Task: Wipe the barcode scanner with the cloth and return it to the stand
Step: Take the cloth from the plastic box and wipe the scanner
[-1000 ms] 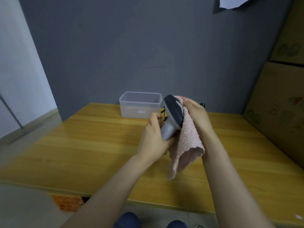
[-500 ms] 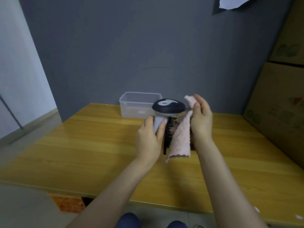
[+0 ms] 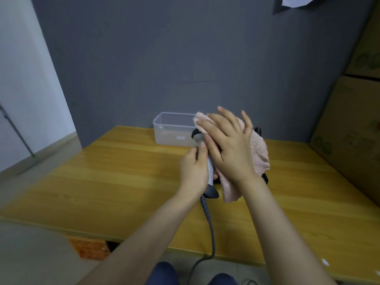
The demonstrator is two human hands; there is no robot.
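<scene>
My left hand [image 3: 194, 168] grips the grey handle of the barcode scanner [image 3: 210, 177], held above the wooden table [image 3: 123, 171]. The scanner's dark base end points toward me and its grey cable [image 3: 210, 227] trails down off the table's front edge. My right hand [image 3: 228, 145] lies flat over the scanner's head, pressing the pink cloth [image 3: 259, 155] onto it. The cloth drapes down on the right side and hides most of the head. Only small dark parts of the black stand [image 3: 265, 177] show behind the cloth.
A clear plastic box [image 3: 174, 130] stands at the back of the table against the grey wall. Cardboard boxes [image 3: 349, 130] are stacked along the right side. My knees [image 3: 164, 273] show below the table's front edge.
The scanner has been tipped so its head points away and its base toward me. My right hand moved from beside the head to flat on top of it with the cloth.
</scene>
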